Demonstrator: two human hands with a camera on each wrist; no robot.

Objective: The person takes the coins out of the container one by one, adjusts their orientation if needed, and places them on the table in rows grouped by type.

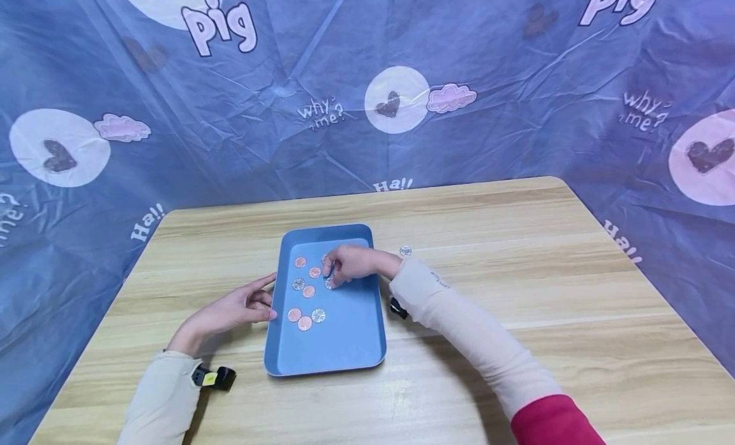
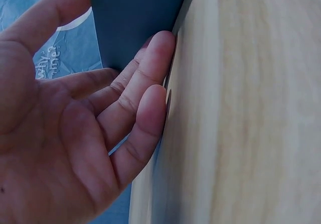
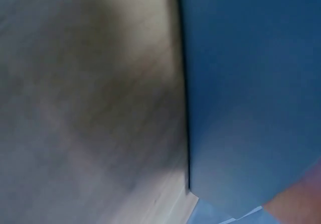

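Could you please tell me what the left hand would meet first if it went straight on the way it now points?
The left hand would first meet the blue tray, at the side facing it; they seem to touch, though exact contact is unclear.

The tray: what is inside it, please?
The tray holds copper-coloured coins and silver-coloured coins. Two silver-coloured ones are partly covered by the right hand; anything fully beneath that hand cannot be seen.
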